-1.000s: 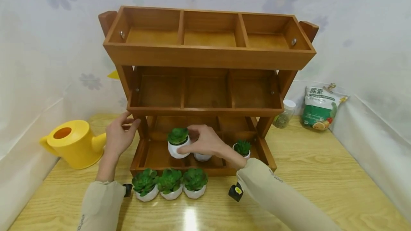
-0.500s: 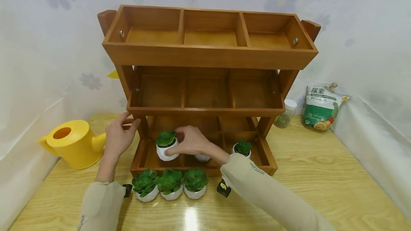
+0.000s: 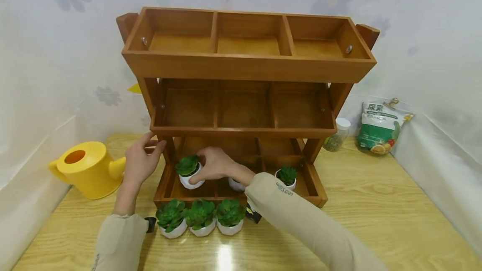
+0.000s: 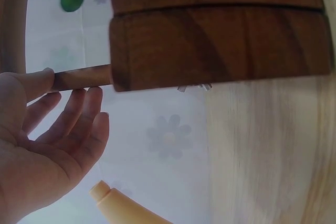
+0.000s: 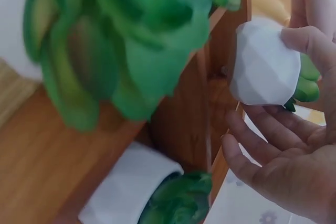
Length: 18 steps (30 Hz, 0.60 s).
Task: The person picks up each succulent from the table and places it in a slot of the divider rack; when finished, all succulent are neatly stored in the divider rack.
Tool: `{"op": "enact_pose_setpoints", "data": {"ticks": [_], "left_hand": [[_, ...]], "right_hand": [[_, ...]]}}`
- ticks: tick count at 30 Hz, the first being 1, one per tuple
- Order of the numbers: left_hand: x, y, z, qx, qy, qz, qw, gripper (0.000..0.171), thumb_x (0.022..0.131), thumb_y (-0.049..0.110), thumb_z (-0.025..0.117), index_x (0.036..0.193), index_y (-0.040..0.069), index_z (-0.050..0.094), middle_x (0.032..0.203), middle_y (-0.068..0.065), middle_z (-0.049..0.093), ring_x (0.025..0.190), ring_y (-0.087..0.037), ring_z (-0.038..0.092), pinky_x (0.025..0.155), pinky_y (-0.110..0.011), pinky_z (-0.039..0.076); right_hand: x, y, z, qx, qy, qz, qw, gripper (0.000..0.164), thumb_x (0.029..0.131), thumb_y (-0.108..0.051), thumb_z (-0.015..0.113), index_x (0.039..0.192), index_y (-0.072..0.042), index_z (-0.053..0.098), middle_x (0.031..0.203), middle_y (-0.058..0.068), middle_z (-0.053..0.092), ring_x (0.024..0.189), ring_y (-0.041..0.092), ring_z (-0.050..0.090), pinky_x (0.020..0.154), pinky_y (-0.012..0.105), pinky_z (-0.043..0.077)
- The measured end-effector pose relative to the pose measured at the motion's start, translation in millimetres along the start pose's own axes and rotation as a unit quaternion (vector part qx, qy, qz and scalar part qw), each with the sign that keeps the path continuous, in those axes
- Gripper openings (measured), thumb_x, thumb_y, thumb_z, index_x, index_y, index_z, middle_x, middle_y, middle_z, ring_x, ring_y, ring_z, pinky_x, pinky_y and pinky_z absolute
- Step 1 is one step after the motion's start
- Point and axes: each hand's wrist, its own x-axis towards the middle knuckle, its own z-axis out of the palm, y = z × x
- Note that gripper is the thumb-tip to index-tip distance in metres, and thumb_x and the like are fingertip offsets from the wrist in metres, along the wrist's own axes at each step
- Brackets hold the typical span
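A white faceted pot with a green succulent (image 3: 187,165) is gripped between the thumb and fingers of my right hand (image 3: 215,163), over the bottom-left compartment of a three-tier wooden plant stand (image 3: 248,67). The right wrist view shows the thumb on one side of this white pot (image 5: 265,64) and fingers on the other. My left hand (image 3: 142,159) pinches the stand's left side; in the left wrist view thumb and fingers hold its narrow wooden bar (image 4: 83,78). Another potted succulent (image 3: 236,185) sits in the bottom middle compartment, partly hidden by my right arm, and one (image 3: 286,176) in the right.
Three potted succulents (image 3: 201,216) stand in a row before the stand. A yellow watering can (image 3: 90,170) is at left. On the right are a white-lidded jar (image 3: 337,135) and a green-and-white bag (image 3: 380,128) with a clip. The upper tiers hold no pots.
My right hand has carried the potted succulent leftward from near the middle compartment to over the bottom-left one. My left hand stays at the stand's side.
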Motion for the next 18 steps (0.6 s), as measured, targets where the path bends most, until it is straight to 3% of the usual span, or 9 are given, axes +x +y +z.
{"op": "enact_pose_setpoints", "data": {"ticks": [4, 7, 11, 18], "left_hand": [[-1.1, -0.6, 0.7, 0.001, -0.003, -0.005, 1.0, 0.044, 0.097, 0.019, 0.058, 0.136, 0.0, 0.052, 0.107, -0.032, 0.064, 0.088, -0.047, 0.065, 0.074, -0.057, 0.054], [-1.3, -1.2, 0.7, 0.003, -0.005, -0.008, 0.9999, 0.044, 0.097, 0.019, 0.058, 0.136, 0.0, 0.052, 0.108, -0.032, 0.064, 0.088, -0.047, 0.065, 0.074, -0.057, 0.054], [-0.7, -2.5, 1.2, 0.001, -0.006, -0.004, 1.0, 0.044, 0.097, 0.02, 0.058, 0.136, 0.0, 0.052, 0.107, -0.032, 0.064, 0.087, -0.047, 0.066, 0.073, -0.057, 0.054], [0.4, -1.2, 0.8, 0.004, -0.005, 0.003, 1.0, 0.044, 0.097, 0.019, 0.057, 0.136, -0.001, 0.051, 0.109, -0.032, 0.063, 0.088, -0.047, 0.065, 0.074, -0.057, 0.054]], "right_hand": [[3.9, 5.4, -1.4, -0.024, -0.016, -0.005, 1.0, 0.032, 0.07, -0.032, 0.082, 0.089, -0.013, 0.066, 0.076, -0.005, 0.06, 0.065, 0.009, 0.05, 0.056, 0.02, 0.04], [5.2, 8.6, -2.3, -0.036, -0.042, -0.002, 0.998, 0.048, 0.071, -0.032, 0.082, 0.109, -0.008, 0.067, 0.089, -0.001, 0.064, 0.076, 0.01, 0.055, 0.063, 0.02, 0.044], [6.9, 11.2, -1.1, -0.049, -0.069, 0.01, 0.996, 0.069, 0.072, -0.033, 0.082, 0.13, -0.004, 0.057, 0.109, 0.003, 0.064, 0.094, 0.014, 0.059, 0.074, 0.023, 0.049], [8.7, 6.9, 4.7, -0.077, -0.089, -0.019, 0.993, 0.06, 0.073, -0.031, 0.081, 0.123, -0.004, 0.061, 0.101, 0.002, 0.064, 0.084, 0.012, 0.056, 0.067, 0.02, 0.046]]}}
